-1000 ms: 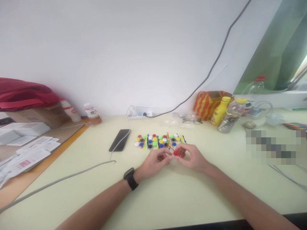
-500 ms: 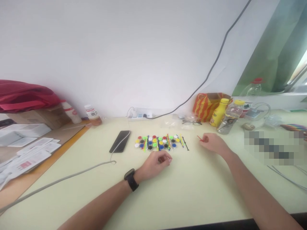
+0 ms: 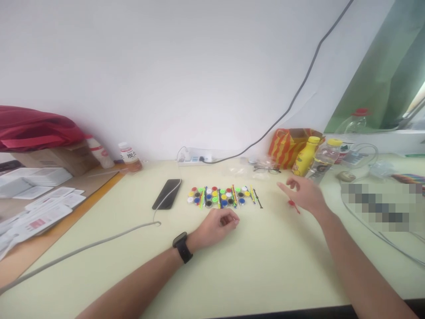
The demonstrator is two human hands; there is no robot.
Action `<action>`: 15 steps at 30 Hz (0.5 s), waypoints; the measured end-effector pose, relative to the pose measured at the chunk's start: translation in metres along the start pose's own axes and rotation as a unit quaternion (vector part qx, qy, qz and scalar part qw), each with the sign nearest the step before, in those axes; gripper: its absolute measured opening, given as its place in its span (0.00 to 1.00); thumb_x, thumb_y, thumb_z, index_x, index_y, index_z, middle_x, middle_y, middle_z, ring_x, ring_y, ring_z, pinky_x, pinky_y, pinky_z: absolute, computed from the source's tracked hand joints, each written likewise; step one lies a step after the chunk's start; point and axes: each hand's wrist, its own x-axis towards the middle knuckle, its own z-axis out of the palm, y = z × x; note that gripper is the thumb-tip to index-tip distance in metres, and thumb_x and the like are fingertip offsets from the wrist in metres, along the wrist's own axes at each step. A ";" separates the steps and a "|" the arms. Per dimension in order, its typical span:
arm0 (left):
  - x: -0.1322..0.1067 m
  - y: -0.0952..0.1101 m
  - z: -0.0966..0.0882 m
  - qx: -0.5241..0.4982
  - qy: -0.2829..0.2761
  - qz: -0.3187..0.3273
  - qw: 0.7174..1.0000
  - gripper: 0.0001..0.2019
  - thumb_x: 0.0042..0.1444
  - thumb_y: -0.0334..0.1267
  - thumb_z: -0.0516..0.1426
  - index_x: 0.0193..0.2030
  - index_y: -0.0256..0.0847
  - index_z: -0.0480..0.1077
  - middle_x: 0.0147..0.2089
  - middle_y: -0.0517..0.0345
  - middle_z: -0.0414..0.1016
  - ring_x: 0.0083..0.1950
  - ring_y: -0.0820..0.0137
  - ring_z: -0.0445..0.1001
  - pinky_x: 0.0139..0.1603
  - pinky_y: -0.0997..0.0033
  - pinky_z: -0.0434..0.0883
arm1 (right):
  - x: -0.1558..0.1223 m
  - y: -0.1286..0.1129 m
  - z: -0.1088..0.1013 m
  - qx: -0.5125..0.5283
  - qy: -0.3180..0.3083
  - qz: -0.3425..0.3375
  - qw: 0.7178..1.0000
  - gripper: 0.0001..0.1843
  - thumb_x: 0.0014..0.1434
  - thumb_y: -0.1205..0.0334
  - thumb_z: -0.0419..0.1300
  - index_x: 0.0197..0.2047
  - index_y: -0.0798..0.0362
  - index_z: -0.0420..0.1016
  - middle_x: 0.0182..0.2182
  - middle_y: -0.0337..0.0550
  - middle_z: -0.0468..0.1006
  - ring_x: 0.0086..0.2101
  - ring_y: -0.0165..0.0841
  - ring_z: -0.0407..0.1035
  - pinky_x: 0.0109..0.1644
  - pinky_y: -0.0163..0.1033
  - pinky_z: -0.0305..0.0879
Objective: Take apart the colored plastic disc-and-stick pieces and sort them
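Observation:
On the pale table lie rows of small coloured plastic discs (image 3: pixel 221 196), in red, yellow, green, blue, black and white, with thin coloured sticks (image 3: pixel 254 196) between and beside them. Just in front of the rows rests my left hand (image 3: pixel 215 227), its fingers curled and thumb drawn in; whether it pinches anything is hidden. To the right of the rows, my right hand (image 3: pixel 303 195) is raised with thumb and fingers apart, holding nothing. A small red plastic piece with a round head and thin stem (image 3: pixel 292 204) is just below it, apart from the fingers.
A black phone (image 3: pixel 167 194) with a cable lies left of the discs. Behind are a power strip (image 3: pixel 195 159), glasses (image 3: pixel 267 169), a striped bag (image 3: pixel 287 146) and a yellow bottle (image 3: pixel 306 156). Papers (image 3: pixel 49 212) and a cardboard box (image 3: pixel 59 161) occupy the left side.
My right hand has opened and let go of the red piece, which is now beneath it. It has shifted slightly right. My left hand stays in place.

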 end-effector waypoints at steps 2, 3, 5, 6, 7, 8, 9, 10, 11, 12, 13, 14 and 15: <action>0.000 0.001 0.000 -0.002 -0.002 0.000 1.000 0.09 0.65 0.42 0.58 0.41 0.39 0.76 0.35 0.55 0.78 0.35 0.70 0.75 0.37 0.71 0.70 | -0.005 -0.014 0.012 0.041 -0.018 -0.061 0.997 0.19 0.59 0.41 0.60 0.32 0.49 0.72 0.30 0.41 0.78 0.30 0.36 0.70 0.33 0.38 0.59; 0.000 0.002 0.000 -0.003 -0.002 0.000 1.000 0.09 0.65 0.42 0.58 0.41 0.39 0.76 0.35 0.55 0.78 0.35 0.70 0.75 0.37 0.71 0.70 | -0.008 -0.021 0.018 0.044 -0.035 -0.081 0.995 0.16 0.60 0.44 0.60 0.33 0.49 0.73 0.30 0.40 0.78 0.30 0.35 0.70 0.33 0.38 0.58; 0.000 0.002 0.000 -0.003 -0.001 0.001 1.000 0.09 0.65 0.41 0.58 0.40 0.39 0.76 0.35 0.55 0.78 0.35 0.70 0.75 0.37 0.71 0.70 | -0.016 -0.033 0.030 0.039 -0.073 -0.101 0.991 0.11 0.60 0.49 0.60 0.33 0.48 0.74 0.30 0.39 0.79 0.30 0.34 0.70 0.34 0.38 0.58; 0.000 0.002 0.000 -0.002 0.000 0.001 1.000 0.09 0.65 0.41 0.58 0.40 0.39 0.76 0.35 0.55 0.78 0.35 0.70 0.74 0.37 0.71 0.70 | -0.020 -0.038 0.035 0.037 -0.090 -0.105 0.990 0.09 0.60 0.52 0.59 0.34 0.48 0.74 0.30 0.38 0.79 0.30 0.34 0.71 0.34 0.37 0.57; 0.000 0.002 0.000 -0.001 0.001 0.000 1.000 0.09 0.65 0.41 0.59 0.40 0.39 0.77 0.35 0.55 0.78 0.35 0.70 0.74 0.37 0.71 0.70 | -0.023 -0.041 0.039 0.037 -0.105 -0.107 0.988 0.07 0.61 0.54 0.59 0.35 0.47 0.75 0.31 0.37 0.79 0.31 0.34 0.71 0.34 0.37 0.57; 0.001 0.002 0.001 0.000 0.001 -0.001 1.000 0.09 0.65 0.41 0.59 0.40 0.39 0.77 0.35 0.55 0.78 0.35 0.70 0.74 0.36 0.71 0.70 | -0.026 -0.044 0.042 0.038 -0.117 -0.107 0.987 0.07 0.61 0.56 0.59 0.37 0.47 0.76 0.31 0.37 0.80 0.32 0.34 0.72 0.34 0.37 0.57; 0.001 0.002 0.001 0.001 0.001 -0.001 1.000 0.08 0.64 0.41 0.59 0.40 0.39 0.77 0.35 0.55 0.78 0.35 0.70 0.74 0.36 0.71 0.70 | -0.028 -0.047 0.044 0.040 -0.126 -0.107 0.985 0.07 0.61 0.58 0.58 0.40 0.46 0.77 0.32 0.37 0.80 0.33 0.34 0.73 0.35 0.37 0.58; 0.001 0.001 0.001 0.000 0.000 -0.002 1.000 0.08 0.64 0.41 0.59 0.40 0.39 0.77 0.35 0.56 0.78 0.35 0.70 0.73 0.36 0.71 0.70 | -0.030 -0.048 0.046 0.041 -0.133 -0.106 0.985 0.09 0.62 0.59 0.58 0.43 0.46 0.77 0.32 0.37 0.81 0.34 0.35 0.73 0.35 0.37 0.58; 0.001 0.001 0.001 0.000 0.000 -0.002 1.000 0.08 0.65 0.41 0.59 0.40 0.39 0.77 0.35 0.56 0.78 0.35 0.70 0.73 0.36 0.71 0.70 | -0.030 -0.049 0.048 0.042 -0.138 -0.106 0.984 0.10 0.62 0.60 0.57 0.45 0.46 0.78 0.33 0.38 0.82 0.34 0.35 0.74 0.36 0.37 0.58; 0.001 0.001 0.001 -0.001 -0.001 -0.002 1.000 0.09 0.65 0.41 0.59 0.40 0.39 0.77 0.35 0.56 0.78 0.35 0.71 0.73 0.36 0.71 0.70 | -0.030 -0.050 0.050 0.042 -0.141 -0.107 0.983 0.11 0.63 0.61 0.56 0.46 0.45 0.78 0.35 0.38 0.82 0.35 0.35 0.74 0.36 0.38 0.58; 0.000 0.001 0.001 -0.001 -0.002 -0.003 1.000 0.09 0.65 0.41 0.59 0.40 0.39 0.77 0.35 0.56 0.78 0.35 0.71 0.73 0.36 0.71 0.70 | -0.029 -0.050 0.051 0.042 -0.142 -0.110 0.983 0.12 0.63 0.62 0.56 0.47 0.45 0.78 0.36 0.39 0.83 0.36 0.36 0.75 0.36 0.38 0.58; 0.000 0.002 0.001 -0.001 -0.002 -0.003 1.000 0.09 0.65 0.41 0.59 0.40 0.39 0.77 0.35 0.55 0.78 0.35 0.70 0.73 0.37 0.71 0.70 | -0.029 -0.049 0.053 0.042 -0.142 -0.114 0.982 0.13 0.63 0.63 0.55 0.46 0.45 0.79 0.38 0.39 0.83 0.37 0.36 0.75 0.37 0.38 0.58; 0.000 0.002 0.001 0.000 -0.003 -0.003 1.000 0.09 0.65 0.41 0.59 0.40 0.39 0.77 0.35 0.55 0.78 0.35 0.70 0.73 0.37 0.71 0.70 | -0.028 -0.049 0.053 0.042 -0.140 -0.118 0.982 0.13 0.63 0.65 0.55 0.45 0.45 0.79 0.39 0.39 0.83 0.38 0.36 0.75 0.37 0.38 0.58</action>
